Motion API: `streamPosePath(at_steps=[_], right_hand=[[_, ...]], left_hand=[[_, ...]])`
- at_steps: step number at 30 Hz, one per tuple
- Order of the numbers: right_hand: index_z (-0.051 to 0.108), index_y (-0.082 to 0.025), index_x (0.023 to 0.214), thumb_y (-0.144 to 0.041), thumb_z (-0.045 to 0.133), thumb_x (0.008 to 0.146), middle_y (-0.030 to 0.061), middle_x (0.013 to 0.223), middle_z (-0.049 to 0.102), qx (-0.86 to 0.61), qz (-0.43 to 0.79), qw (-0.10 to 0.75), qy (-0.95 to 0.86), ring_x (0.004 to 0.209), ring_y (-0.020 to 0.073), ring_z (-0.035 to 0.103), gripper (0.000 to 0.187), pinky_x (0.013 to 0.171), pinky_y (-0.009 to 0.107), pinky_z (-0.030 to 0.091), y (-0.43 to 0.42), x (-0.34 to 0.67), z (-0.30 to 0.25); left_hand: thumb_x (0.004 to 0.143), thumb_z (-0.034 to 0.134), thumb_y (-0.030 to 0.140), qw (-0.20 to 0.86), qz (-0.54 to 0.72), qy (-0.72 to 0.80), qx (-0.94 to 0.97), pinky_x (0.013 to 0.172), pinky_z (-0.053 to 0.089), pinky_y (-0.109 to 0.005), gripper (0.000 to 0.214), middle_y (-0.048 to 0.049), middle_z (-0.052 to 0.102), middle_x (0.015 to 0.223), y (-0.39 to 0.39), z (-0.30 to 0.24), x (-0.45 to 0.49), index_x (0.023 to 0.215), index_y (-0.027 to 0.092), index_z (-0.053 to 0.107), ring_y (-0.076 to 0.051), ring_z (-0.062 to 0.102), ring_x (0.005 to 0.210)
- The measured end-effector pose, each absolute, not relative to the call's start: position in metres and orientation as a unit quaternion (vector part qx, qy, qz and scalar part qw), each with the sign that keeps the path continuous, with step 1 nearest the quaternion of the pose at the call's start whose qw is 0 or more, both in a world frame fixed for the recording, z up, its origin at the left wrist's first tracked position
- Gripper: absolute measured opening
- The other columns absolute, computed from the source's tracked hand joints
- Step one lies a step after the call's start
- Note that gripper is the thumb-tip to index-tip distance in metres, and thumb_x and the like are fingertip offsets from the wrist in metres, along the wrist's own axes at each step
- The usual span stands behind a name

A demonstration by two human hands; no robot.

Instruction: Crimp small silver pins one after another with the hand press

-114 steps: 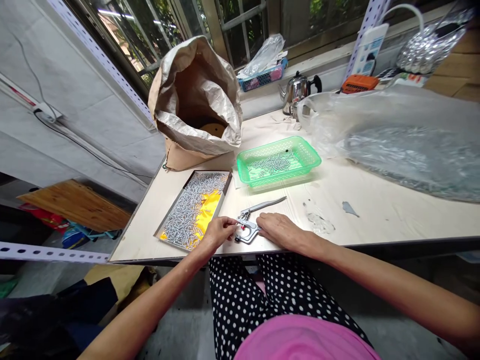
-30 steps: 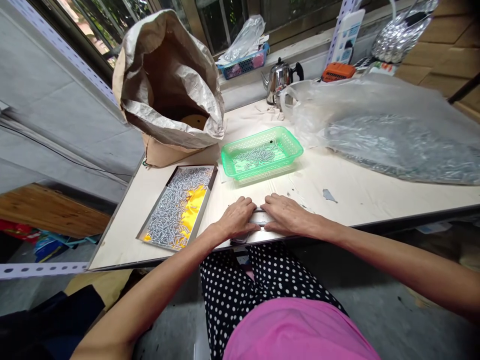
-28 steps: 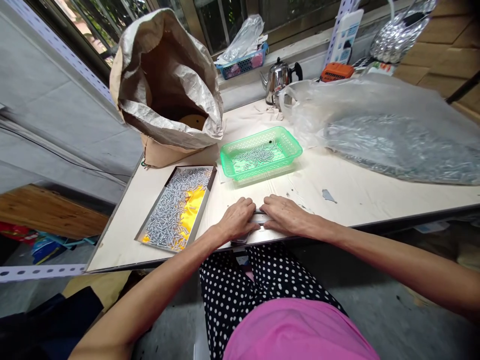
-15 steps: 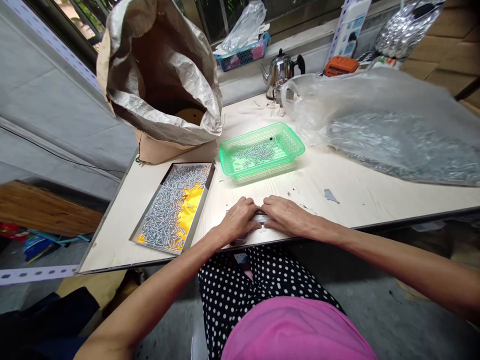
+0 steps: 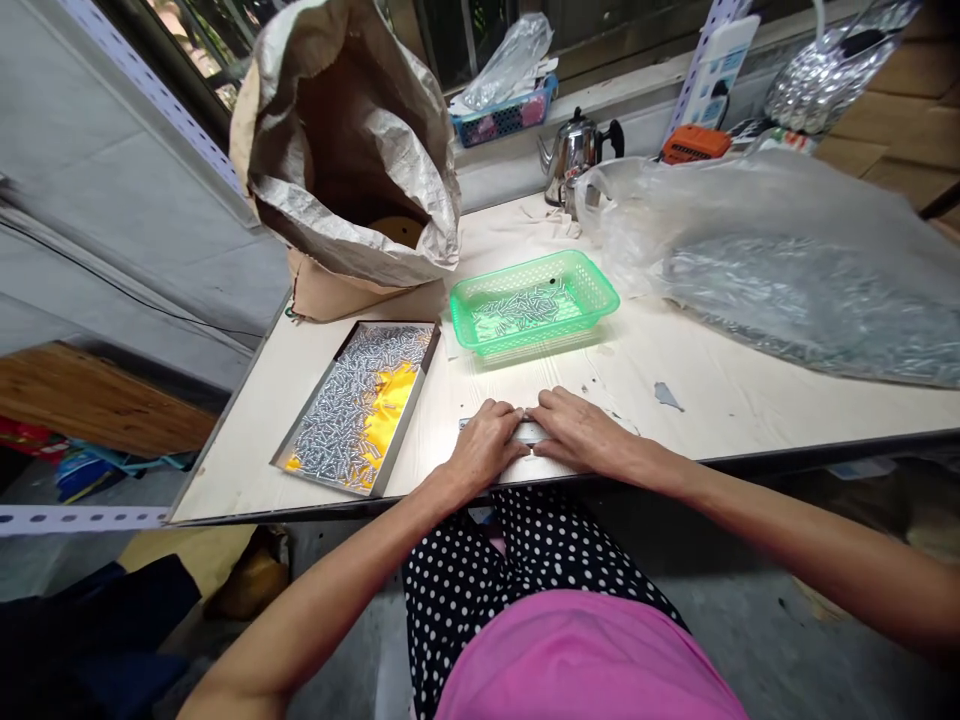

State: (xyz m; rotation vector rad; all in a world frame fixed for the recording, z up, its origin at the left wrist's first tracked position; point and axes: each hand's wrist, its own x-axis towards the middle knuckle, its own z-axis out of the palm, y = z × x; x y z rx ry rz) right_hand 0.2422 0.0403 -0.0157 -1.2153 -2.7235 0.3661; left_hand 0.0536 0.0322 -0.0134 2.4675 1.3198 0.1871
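A: Status of the hands, ASAP?
B: L hand (image 5: pixel 489 440) is curled over the metal tool (image 5: pixel 529 432), palm down, gripping. R hand (image 5: pixel 577 432) same, on the other side.
A: Gap b/w them?
B: V. small. Fingertips are near each other, w/ a short strip of grey metal showing b/w.
A: Tool's pos.?
B: At the near edge of the tbl (image 5: pixel 712 420), in front of the person, mostly hidden under both hands.
A: Long axis?
B: Side to side, L–R, approx. parallel to the near edge. One end pokes out past the L hand, pointing L. The R end is covered, so can't tell its exact direction.
A: Stuff nearby?
B: Shallow tray (image 5: pixel 403 428) to the L, its long axis running from near-L to far-R, w/ lots of small metal pcs (image 5: pixel 330 420) on a yellow base. Green basket (image 5: pixel 536 345) beyond the hands, lengthwise L–R, R end a bit farther off, more small pcs inside. Big clear plastic bag (image 5: pixel 795 260) at far R.
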Motion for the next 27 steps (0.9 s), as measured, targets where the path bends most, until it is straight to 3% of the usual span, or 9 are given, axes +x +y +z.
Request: streamPosePath(at_steps=[3, 6, 8, 12, 16, 19, 23, 27], right_hand=[[0.061, -0.008, 0.115, -0.039, 0.071, 0.081, 0.0166, 0.107, 0.059, -0.399, 0.111, 0.042, -0.909, 0.099, 0.0299, 0.052, 0.047, 0.085, 0.040, 0.043, 0.044, 0.246, -0.013], [0.059, -0.010, 0.121, -0.057, 0.065, 0.082, 0.0168, 0.110, 0.058, -0.380, 0.120, 0.036, -0.917, 0.099, 0.0306, 0.051, 0.062, 0.084, 0.041, 0.042, 0.052, 0.253, -0.014], [0.059, -0.013, 0.124, -0.058, 0.058, 0.087, 0.0159, 0.111, 0.058, -0.369, 0.136, 0.027, -0.919, 0.098, 0.0292, 0.052, 0.058, 0.082, 0.040, 0.041, 0.057, 0.256, -0.013], [0.061, -0.018, 0.123, -0.039, 0.054, 0.093, 0.0132, 0.109, 0.060, -0.385, 0.163, 0.016, -0.908, 0.097, 0.0265, 0.054, 0.037, 0.079, 0.036, 0.039, 0.070, 0.254, -0.010], [0.068, -0.016, 0.099, -0.025, 0.055, 0.092, 0.0107, 0.099, 0.063, -0.409, 0.141, 0.052, -0.900, 0.092, 0.0234, 0.055, 0.018, 0.077, 0.033, 0.038, 0.084, 0.245, -0.016], [0.067, -0.016, 0.087, -0.023, 0.055, 0.092, 0.0089, 0.091, 0.064, -0.414, 0.125, 0.075, -0.898, 0.087, 0.0220, 0.054, 0.015, 0.077, 0.033, 0.037, 0.095, 0.240, -0.023], [0.067, -0.014, 0.093, -0.019, 0.054, 0.092, 0.0104, 0.094, 0.063, -0.452, 0.082, 0.067, -0.886, 0.090, 0.0231, 0.053, 0.014, 0.077, 0.033, 0.036, 0.093, 0.225, -0.020], [0.071, -0.021, 0.100, -0.020, 0.058, 0.090, 0.0096, 0.103, 0.062, -0.310, 0.079, 0.045, -0.946, 0.094, 0.0232, 0.049, 0.016, 0.074, 0.032, 0.034, 0.078, 0.191, -0.001]], left_hand=[[0.093, 0.056, 0.021, 0.130, 0.131, 0.466, 0.866, 0.098, 0.048, -0.045, 0.024, -0.0125, 0.059, 0.126, 0.010, -0.023, 0.057, 0.115, 0.016, 0.061, -0.025, 0.053, 0.118], [0.096, 0.049, 0.018, 0.102, 0.180, 0.445, 0.871, 0.100, 0.049, -0.044, 0.024, -0.0135, 0.059, 0.127, -0.010, -0.034, 0.061, 0.117, 0.015, 0.059, -0.025, 0.053, 0.120], [0.097, 0.048, 0.021, 0.096, 0.197, 0.445, 0.868, 0.099, 0.050, -0.043, 0.024, -0.0135, 0.060, 0.127, -0.017, -0.040, 0.061, 0.117, 0.016, 0.059, -0.024, 0.054, 0.120], [0.097, 0.048, 0.021, 0.104, 0.210, 0.456, 0.859, 0.093, 0.053, -0.041, 0.023, -0.0115, 0.061, 0.123, -0.022, -0.046, 0.060, 0.115, 0.018, 0.061, -0.023, 0.057, 0.113], [0.098, 0.044, 0.018, 0.105, 0.212, 0.451, 0.861, 0.099, 0.049, -0.043, 0.024, -0.0093, 0.064, 0.113, -0.025, -0.049, 0.061, 0.114, 0.019, 0.061, -0.021, 0.059, 0.107], [0.099, 0.042, 0.018, 0.120, 0.208, 0.445, 0.863, 0.101, 0.047, -0.042, 0.023, -0.0067, 0.066, 0.101, -0.025, -0.050, 0.063, 0.108, 0.019, 0.063, -0.019, 0.060, 0.099], [0.099, 0.042, 0.017, 0.127, 0.212, 0.442, 0.862, 0.102, 0.047, -0.042, 0.023, -0.0065, 0.066, 0.098, -0.020, -0.053, 0.064, 0.105, 0.017, 0.064, -0.019, 0.060, 0.096], [0.100, 0.037, 0.016, 0.129, 0.244, 0.444, 0.852, 0.094, 0.053, -0.040, 0.028, -0.0096, 0.067, 0.106, -0.022, -0.054, 0.066, 0.113, 0.016, 0.062, -0.021, 0.061, 0.103]])
